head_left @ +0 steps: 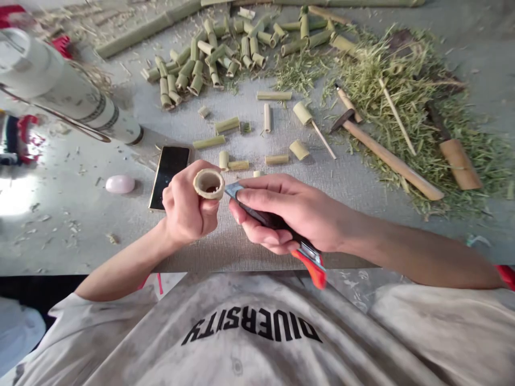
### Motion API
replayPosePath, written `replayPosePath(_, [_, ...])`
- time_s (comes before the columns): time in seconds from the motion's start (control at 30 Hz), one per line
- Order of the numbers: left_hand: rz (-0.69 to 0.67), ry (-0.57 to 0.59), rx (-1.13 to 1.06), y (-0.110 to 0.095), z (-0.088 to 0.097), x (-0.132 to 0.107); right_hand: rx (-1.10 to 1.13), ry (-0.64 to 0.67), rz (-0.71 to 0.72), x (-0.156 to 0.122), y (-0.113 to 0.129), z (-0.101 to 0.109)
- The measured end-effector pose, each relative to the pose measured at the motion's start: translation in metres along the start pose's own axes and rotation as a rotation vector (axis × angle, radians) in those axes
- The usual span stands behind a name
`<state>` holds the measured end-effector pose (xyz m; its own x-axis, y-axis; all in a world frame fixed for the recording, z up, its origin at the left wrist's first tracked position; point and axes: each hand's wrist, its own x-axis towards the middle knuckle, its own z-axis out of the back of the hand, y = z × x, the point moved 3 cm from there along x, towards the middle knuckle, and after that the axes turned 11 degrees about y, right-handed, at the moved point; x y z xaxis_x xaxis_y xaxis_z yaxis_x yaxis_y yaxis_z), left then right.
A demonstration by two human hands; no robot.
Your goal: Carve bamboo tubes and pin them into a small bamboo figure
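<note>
My left hand (186,206) is closed around a short bamboo tube (196,185), whose open round end faces up toward me. In my right hand (281,209) is a utility knife (265,217) with a dark handle and an orange-red end (316,271). The knife's blade (233,188) points left, right beside the tube's rim; whether it touches the rim I cannot tell. My right thumb lies along the blade end. Just beyond my hands, several cut bamboo pieces (227,125) lie loose on the table.
A phone (171,171) and a pink oval object (120,184) lie to the left, near a tall white bottle (80,96). Many bamboo pieces (187,69) are heaped at the back. On the right, a hammer (394,155) and a wooden-handled tool (461,163) rest on green shavings (374,102).
</note>
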<state>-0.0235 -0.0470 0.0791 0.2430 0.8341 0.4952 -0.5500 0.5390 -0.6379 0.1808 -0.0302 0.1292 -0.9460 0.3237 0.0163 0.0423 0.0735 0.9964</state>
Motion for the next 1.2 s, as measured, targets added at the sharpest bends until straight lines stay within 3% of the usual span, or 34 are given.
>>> replayPosePath(0.07, [-0.08, -0.027, 0.086, -0.01, 0.003, 0.001, -0.475, -0.188, 0.025, -0.003, 0.005, 0.006])
replayPosePath(0.13, [-0.056, 0.044, 0.074, -0.02, 0.003, 0.006, -0.986, -0.302, 0.01, -0.005, 0.008, 0.013])
replayPosePath(0.2, [0.038, 0.151, -0.011, -0.025, 0.0, 0.011, -1.282, -0.31, -0.033, -0.006, 0.006, 0.019])
replayPosePath(0.23, [0.075, 0.182, -0.036, -0.027, -0.001, 0.012, -1.323, -0.302, -0.04, -0.005, 0.005, 0.021])
replayPosePath(0.3, [0.082, 0.171, -0.014, -0.026, -0.001, 0.014, -1.183, -0.319, -0.017, -0.004, 0.002, 0.025])
replayPosePath(0.37, [0.033, 0.11, 0.077, -0.023, -0.001, 0.013, -0.765, -0.301, 0.007, -0.001, -0.004, 0.025])
replayPosePath(0.47, [-0.075, 0.013, 0.173, -0.016, 0.0, 0.01, -0.008, -0.055, -0.031, 0.007, -0.015, 0.015])
replayPosePath(0.53, [-0.118, -0.027, 0.171, -0.013, 0.001, 0.008, 0.205, 0.074, -0.036, 0.008, -0.015, 0.008])
replayPosePath(0.6, [-0.106, -0.002, 0.12, -0.013, 0.002, 0.009, 0.009, -0.017, 0.003, 0.007, -0.011, 0.01])
replayPosePath(0.7, [-0.013, 0.142, -0.011, -0.013, 0.0, 0.013, -0.765, -0.281, 0.004, -0.001, -0.001, 0.019])
replayPosePath(0.77, [0.04, 0.222, -0.1, -0.011, -0.003, 0.015, -1.173, -0.336, -0.051, -0.004, 0.0, 0.022])
replayPosePath(0.8, [0.055, 0.241, -0.124, -0.009, -0.005, 0.015, -1.258, -0.337, -0.069, -0.004, -0.001, 0.023])
replayPosePath(0.83, [0.059, 0.243, -0.132, -0.006, -0.006, 0.014, -1.252, -0.341, -0.064, -0.004, -0.002, 0.024])
replayPosePath(0.9, [0.036, 0.208, -0.113, 0.0, -0.009, 0.012, -0.962, -0.327, -0.027, -0.003, -0.006, 0.025])
replayPosePath(1.0, [-0.072, 0.111, 0.025, 0.007, -0.009, 0.008, -0.129, -0.116, -0.035, 0.004, -0.016, 0.019])
replayPosePath(1.07, [-0.152, 0.052, 0.101, 0.008, -0.007, 0.008, 0.281, 0.039, -0.074, 0.008, -0.019, 0.01])
replayPosePath(1.13, [-0.179, 0.03, 0.107, 0.006, -0.005, 0.009, 0.294, 0.03, -0.062, 0.008, -0.018, 0.008])
replayPosePath(1.2, [-0.12, 0.067, 0.058, 0.003, -0.004, 0.011, -0.11, -0.139, -0.015, 0.005, -0.014, 0.014])
